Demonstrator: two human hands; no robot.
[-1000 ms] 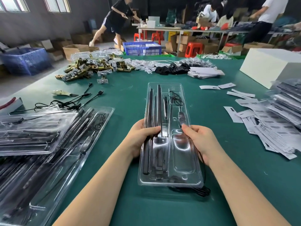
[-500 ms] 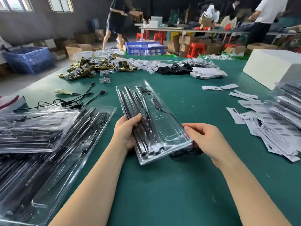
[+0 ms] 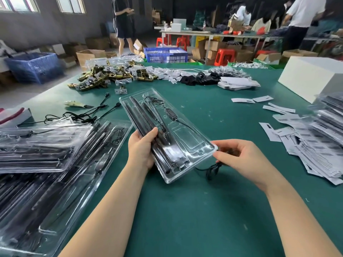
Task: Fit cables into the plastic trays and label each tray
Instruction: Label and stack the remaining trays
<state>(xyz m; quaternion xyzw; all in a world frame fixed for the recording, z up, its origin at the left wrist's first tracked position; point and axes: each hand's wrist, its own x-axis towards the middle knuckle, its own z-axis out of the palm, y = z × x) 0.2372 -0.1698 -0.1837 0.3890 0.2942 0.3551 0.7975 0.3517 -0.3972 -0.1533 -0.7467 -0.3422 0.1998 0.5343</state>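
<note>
Tray (image 3: 187,145) tilted above green worktop (image 3: 185,210), far end toward 11 o'clock.
Left hand (image 3: 142,147) grip clasps its black rods; right hand (image 3: 239,157) grip pinches cable (image 3: 213,168) at tray's 4 o'clock corner.

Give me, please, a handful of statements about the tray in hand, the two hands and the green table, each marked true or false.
1. The left hand grips the clear plastic tray by its left edge. True.
2. The tray lies flat on the green table. False: it is held up at a tilt, its near end off the cloth.
3. A loose end of black cable hangs out below the tray's near right corner, by the right hand. True.
4. The white label cards lie to the left of the tray. False: they are spread on the right; stacked trays lie on the left.
5. The tray in hand is empty. False: dark rods and cable sit in it.
</note>
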